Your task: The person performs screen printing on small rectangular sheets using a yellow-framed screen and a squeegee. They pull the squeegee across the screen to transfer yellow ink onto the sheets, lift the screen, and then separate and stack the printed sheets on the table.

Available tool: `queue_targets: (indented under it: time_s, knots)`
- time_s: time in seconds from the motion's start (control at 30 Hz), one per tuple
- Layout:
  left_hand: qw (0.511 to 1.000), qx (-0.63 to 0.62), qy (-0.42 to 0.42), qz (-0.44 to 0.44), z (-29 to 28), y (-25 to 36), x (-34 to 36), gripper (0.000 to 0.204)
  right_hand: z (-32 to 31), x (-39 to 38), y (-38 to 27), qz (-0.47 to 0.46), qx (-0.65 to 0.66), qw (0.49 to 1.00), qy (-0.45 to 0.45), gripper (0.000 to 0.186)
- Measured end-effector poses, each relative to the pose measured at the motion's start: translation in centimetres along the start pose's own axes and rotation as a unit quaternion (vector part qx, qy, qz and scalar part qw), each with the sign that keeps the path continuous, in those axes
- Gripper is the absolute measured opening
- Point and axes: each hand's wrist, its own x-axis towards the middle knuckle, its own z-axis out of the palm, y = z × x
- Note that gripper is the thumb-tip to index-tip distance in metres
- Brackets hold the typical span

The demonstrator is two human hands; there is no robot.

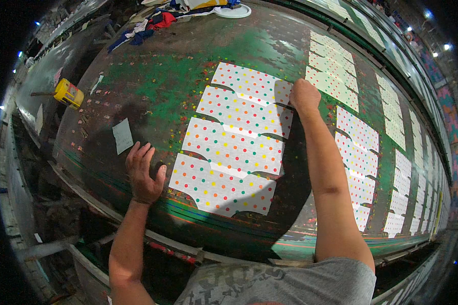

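White cut fabric pieces with multicoloured dots (229, 152) lie in an overlapping column on the green-stained table (152, 71) before me. My right hand (305, 95) is closed at the far right corner of the farthest dotted fabric piece (252, 84), apparently pinching its edge; the fingertips are partly hidden. To the left of the column, my left hand (145, 173) is open over the table, fingers stretched out. Just beyond those fingers lies a small pale paper slip (122, 136). The left hand holds nothing.
More columns of dotted fabric pieces (359, 162) run along the table to the right. A yellow container (68, 94) with a handle sticking out stands at the left edge. Rumpled cloths (155, 23) and a white round lid (234, 11) lie at the far end.
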Motion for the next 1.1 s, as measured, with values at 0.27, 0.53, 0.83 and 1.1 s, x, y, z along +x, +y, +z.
queue_targets:
  time_s: [0.27,0.53,0.83,1.1]
  knots:
    - [1.0,0.006,-0.003,-0.001,-0.4,0.2,0.1,0.055,-0.4,0.9,0.5,0.035,0.04,0.998,-0.018,0.028]
    - [1.0,-0.01,-0.005,-0.013,-0.4,0.5,0.4,0.059,-1.2,1.0,-0.5,-0.036,0.101,0.994,-0.029,0.029]
    - [1.0,-0.03,0.003,-0.008,-1.1,0.9,0.3,0.077,-8.2,-17.1,-13.3,-0.467,0.48,0.731,-0.13,0.017]
    - [0.995,-0.057,0.036,0.077,-5.7,2.8,-0.4,0.063,-15.9,-30.5,-9.9,-0.483,0.515,0.678,-0.206,0.012]
